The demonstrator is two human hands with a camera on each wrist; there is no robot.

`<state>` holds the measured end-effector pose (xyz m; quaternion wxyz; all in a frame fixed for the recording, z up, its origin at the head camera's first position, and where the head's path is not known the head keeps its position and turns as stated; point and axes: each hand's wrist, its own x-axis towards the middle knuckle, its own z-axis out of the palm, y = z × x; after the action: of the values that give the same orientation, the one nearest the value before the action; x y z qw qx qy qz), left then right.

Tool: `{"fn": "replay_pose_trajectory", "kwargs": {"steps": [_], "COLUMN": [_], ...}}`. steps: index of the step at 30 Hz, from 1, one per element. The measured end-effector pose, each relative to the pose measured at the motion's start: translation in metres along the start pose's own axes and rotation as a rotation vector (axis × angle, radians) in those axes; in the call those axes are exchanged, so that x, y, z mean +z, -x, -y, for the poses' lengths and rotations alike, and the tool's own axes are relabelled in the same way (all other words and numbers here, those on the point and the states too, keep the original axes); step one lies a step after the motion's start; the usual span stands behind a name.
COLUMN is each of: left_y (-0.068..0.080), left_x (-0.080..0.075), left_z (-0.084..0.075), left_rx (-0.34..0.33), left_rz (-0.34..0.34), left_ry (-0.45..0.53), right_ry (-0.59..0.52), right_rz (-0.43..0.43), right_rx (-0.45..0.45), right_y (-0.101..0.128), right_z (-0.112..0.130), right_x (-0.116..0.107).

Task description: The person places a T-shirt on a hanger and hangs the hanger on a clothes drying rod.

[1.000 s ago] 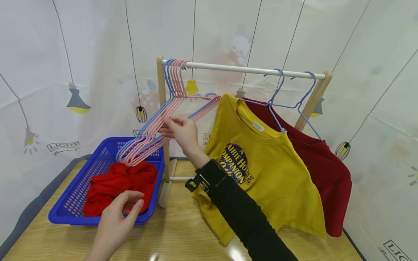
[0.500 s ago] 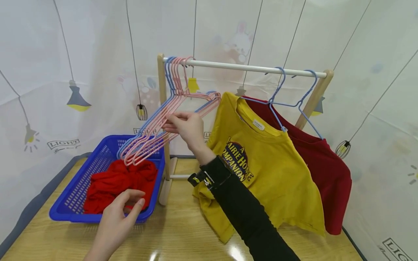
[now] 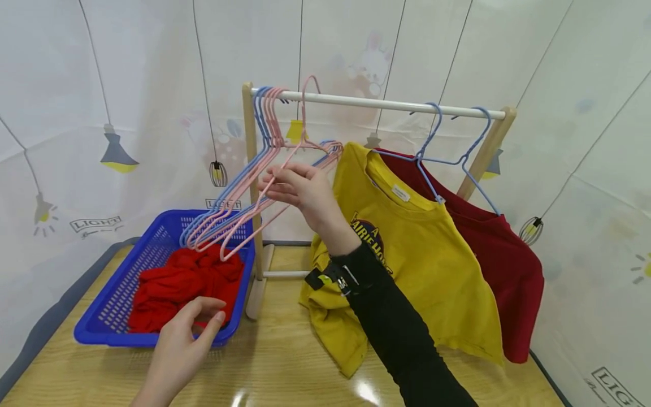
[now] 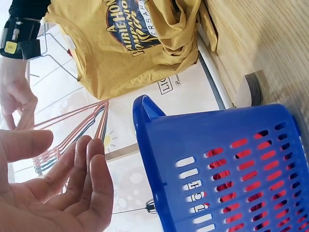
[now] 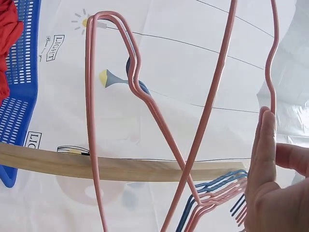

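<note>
My right hand (image 3: 278, 186) pinches one pink wire hanger (image 3: 264, 199) by its sloping arm. The hanger's hook (image 3: 309, 85) stands just above the white rail (image 3: 386, 105), apart from the bunch of pink and blue hangers (image 3: 264, 121) at the rail's left end. The right wrist view shows the held pink hanger (image 5: 207, 111) beside my fingers (image 5: 267, 145). My left hand (image 3: 203, 316) hovers with loosely curled fingers at the front rim of the blue basket (image 3: 102, 316) and holds nothing; its palm (image 4: 48, 198) is empty. A red garment (image 3: 183, 280) lies in the basket.
A yellow printed T-shirt (image 3: 407, 254) and a dark red shirt (image 3: 503, 265) hang on blue hangers at the rail's right. The rack has wooden posts (image 3: 250, 169) and stands on a wooden table (image 3: 285, 362). A patterned white curtain closes in all sides.
My right hand rose and shifted right, lifting one pink hanger's hook off the rail and away from the bunch. The left hand stayed put.
</note>
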<state>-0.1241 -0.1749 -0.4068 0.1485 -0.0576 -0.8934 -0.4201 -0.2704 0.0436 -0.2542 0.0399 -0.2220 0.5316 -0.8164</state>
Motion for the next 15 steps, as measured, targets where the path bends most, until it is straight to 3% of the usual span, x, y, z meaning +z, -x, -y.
{"fn": "replay_pose_trajectory", "kwargs": {"steps": [4,9,15], "left_y": [0.000,-0.001,-0.002], "left_x": [0.000,-0.001,-0.008], "left_z": [-0.001,0.000,0.001], "left_rx": [0.010,0.033,-0.030], "left_rz": [-0.007,-0.039,-0.005], "left_ry": [0.002,-0.001,-0.028], "right_ry": [0.008,0.094,0.160], "right_rz": [0.034,0.070,0.129], "right_rx": [0.016,0.068,0.143], "right_y": [0.013,0.035,0.062], "right_z": [0.006,0.007,0.005], "right_x": [-0.005,-0.016,-0.032]}}
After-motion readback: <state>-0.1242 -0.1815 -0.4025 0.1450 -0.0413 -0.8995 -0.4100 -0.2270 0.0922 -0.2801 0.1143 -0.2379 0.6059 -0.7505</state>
